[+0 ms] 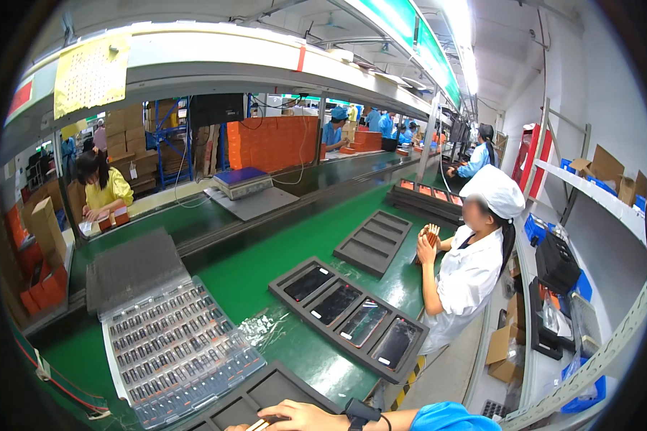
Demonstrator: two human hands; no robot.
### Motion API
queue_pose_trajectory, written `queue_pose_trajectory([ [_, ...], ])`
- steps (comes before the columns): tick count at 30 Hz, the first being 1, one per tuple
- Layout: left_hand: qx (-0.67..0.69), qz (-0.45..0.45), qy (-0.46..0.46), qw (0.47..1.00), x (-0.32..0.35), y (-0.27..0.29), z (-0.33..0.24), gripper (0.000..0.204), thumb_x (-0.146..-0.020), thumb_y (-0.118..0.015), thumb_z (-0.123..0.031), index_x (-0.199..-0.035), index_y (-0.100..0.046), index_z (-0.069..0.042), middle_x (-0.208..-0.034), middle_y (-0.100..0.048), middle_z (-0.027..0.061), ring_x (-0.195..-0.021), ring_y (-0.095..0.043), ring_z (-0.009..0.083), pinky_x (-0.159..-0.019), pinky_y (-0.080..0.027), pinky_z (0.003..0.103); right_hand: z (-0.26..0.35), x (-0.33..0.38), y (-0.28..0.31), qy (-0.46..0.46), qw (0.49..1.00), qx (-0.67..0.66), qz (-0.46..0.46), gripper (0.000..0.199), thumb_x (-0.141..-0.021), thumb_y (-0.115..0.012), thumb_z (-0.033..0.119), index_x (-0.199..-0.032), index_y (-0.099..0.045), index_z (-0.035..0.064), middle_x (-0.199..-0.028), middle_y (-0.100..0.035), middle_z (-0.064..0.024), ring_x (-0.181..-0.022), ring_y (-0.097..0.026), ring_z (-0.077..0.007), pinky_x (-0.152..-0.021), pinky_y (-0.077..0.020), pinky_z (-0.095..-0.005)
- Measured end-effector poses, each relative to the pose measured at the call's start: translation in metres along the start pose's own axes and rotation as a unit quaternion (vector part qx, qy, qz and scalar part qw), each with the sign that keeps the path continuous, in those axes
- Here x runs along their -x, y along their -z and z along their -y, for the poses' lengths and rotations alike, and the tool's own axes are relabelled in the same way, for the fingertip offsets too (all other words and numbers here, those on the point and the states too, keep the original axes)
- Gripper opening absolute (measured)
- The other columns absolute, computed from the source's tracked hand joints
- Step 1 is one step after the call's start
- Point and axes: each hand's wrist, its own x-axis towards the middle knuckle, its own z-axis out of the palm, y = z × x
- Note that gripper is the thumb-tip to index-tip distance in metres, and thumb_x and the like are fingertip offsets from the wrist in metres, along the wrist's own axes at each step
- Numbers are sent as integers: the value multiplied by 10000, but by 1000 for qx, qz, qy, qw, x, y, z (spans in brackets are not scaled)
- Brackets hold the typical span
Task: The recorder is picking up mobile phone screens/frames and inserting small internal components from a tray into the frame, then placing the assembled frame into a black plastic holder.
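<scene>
The dark foam tray [255,402] sits at the bottom edge of the green conveyor [251,280], its long axis running from lower left to upper right, right under the right hand [295,416]. That hand lies flat on the tray's near rim, fingers pointing left, apparently loose; whether it pinches anything I cannot tell. The left hand is out of view. Left of the tray lies a clear parts tray [172,345]; up right, a second tray with 4 phones [352,316].

Matt dark foam tray [302,296], glossy phones [336,304], smooth green belt [251,276].
</scene>
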Motion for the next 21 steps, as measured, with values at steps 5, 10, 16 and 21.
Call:
queue_pose_trajectory([
  [5,-12,20,21,1000,0,1,-3,594,-761,-790,-316,-1263,-577,-80,-1125,-680,143,-969,-682,335,-800,-558,419,-29,8,-13,-248,964,-69,-67,239,-966,-606,283,-1016,-644,52,-1001,-606,-136,-978,-606,-319,-860,-504,-388],
  [10,-11,20,26,999,1,2,-5,579,-765,-781,-314,-1257,-585,-81,-1132,-683,143,-989,-679,335,-815,-555,416,-17,8,-30,-207,973,105,-10,263,-845,-707,219,-1024,-590,68,-1002,-556,-118,-946,-590,-331,-777,-527,-410],
  [16,-9,15,13,1000,3,-2,-1,591,-770,-773,-320,-1271,-574,-76,-1136,-682,148,-991,-678,337,-822,-555,418,-18,12,-43,-166,969,180,34,214,-785,-682,144,-954,-572,71,-945,-555,-107,-908,-581,-303,-709,-529,-386],
  [21,-7,3,0,1000,5,-3,1,595,-769,-774,-316,-1270,-565,-73,-1124,-682,154,-979,-681,337,-812,-556,417,-10,14,-29,-187,969,161,6,252,-765,-694,170,-929,-549,47,-931,-540,-129,-901,-569,-322,-758,-507,-401],
])
